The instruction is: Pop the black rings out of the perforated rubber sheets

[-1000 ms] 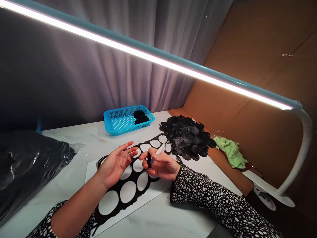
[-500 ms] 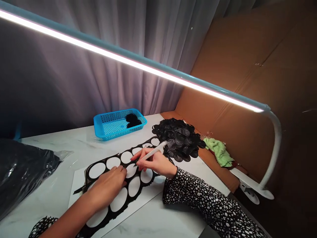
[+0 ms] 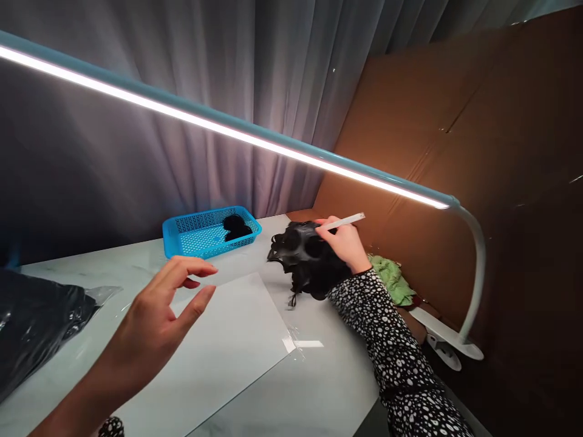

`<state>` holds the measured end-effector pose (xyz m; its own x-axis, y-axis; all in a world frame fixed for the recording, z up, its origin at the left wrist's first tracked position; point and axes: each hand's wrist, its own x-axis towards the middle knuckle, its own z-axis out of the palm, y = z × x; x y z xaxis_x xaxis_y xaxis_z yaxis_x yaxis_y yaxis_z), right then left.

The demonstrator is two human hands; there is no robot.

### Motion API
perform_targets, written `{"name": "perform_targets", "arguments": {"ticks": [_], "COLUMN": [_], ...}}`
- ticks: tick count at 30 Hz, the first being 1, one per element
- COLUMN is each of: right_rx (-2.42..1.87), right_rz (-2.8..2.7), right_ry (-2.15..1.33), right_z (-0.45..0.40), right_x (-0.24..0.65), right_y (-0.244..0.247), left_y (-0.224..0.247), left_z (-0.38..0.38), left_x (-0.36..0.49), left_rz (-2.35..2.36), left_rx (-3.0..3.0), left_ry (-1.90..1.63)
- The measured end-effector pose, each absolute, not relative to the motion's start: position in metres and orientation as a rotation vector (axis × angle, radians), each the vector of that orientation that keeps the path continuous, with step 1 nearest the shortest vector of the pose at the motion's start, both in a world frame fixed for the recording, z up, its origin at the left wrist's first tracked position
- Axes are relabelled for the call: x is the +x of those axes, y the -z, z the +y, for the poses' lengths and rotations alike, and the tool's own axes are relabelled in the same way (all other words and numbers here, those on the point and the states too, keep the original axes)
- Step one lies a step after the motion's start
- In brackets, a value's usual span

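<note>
White pen-like tool (image 3: 341, 222) is pinched in the right hand (image 3: 345, 243), clear of the black cut-out heap (image 3: 307, 261). The left hand (image 3: 152, 321) is held open and empty.

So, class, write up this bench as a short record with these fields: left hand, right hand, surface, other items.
left hand: open, fingers spread, in the air above a white sheet
right hand: grips a white pen-like tool, at a heap of black punched material
surface: marble-patterned table
other items: blue mesh plastic basket holding black pieces; black plastic bag; green cloth; long LED lamp
</note>
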<state>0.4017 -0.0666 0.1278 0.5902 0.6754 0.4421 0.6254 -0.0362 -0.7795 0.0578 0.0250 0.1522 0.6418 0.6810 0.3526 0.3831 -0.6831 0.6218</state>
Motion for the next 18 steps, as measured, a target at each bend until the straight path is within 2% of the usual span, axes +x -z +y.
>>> {"name": "perform_targets", "arguments": {"ticks": [3,5,7,12,14,18], "right_rx": [-2.074,-2.067,-1.896,-1.22,-0.993,-0.716], "right_rz": [-0.92,-0.895,-1.005,-1.259,-1.297,-1.371], "right_ry": [0.37,0.44,0.278,-0.749,-0.905,-0.894], "right_z": [-0.086,-0.092,-0.091,-0.063,-0.051,-0.037], "right_x": [0.428,0.422,0.399,0.316,0.289,0.252], "right_y": [-0.127,-0.123,-0.123,-0.147,-0.164,-0.186], "left_y": [-0.161,-0.164,-0.167,-0.188,-0.199,-0.209], "left_z": [0.027,0.03,0.036,0.041,0.035,0.02], "left_x": [0.048,0.042,0.035,0.029,0.034,0.05], "left_rz": [0.853,0.855,0.852,0.667,0.618,0.484], "left_rx": [2.406,2.449,2.509,2.621,2.491,2.104], "left_ry": [-0.877,-0.937,-0.962,-0.805,-0.995,-1.614]}}
